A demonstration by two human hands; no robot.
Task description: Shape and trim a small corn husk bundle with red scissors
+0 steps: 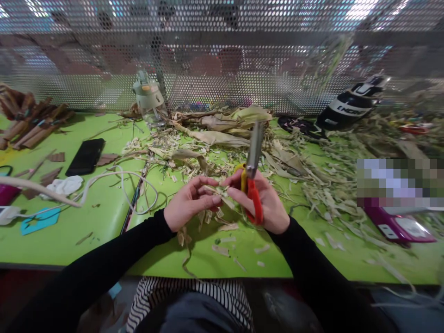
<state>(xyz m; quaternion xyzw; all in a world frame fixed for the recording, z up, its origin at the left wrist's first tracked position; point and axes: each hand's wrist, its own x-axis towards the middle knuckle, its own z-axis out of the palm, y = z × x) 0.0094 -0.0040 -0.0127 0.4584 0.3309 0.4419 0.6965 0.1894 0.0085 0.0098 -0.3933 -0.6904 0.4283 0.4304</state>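
Rumpled dark cloth [197,314] lies nearest; over the smooth green table [104,217], left hand [194,203] and right hand [262,199] pinch papery husk strips [228,202], fingertips nearly closed, the right also holding plastic-handled metal scissors [252,170].

Light sifts through the perforated screen [215,64] at twelve o'clock, flaring white between one and two, and falls fairly evenly on the green worktop [284,259]. Soft shadow pools below the left hand [190,203] and right hand [272,203]; beneath the worktop's edge, towards seven, it's murky. To my eye, the bottle [347,106] at two and plant scraps [333,185] at three look smeared, beside a blocky pixelated patch [398,182].
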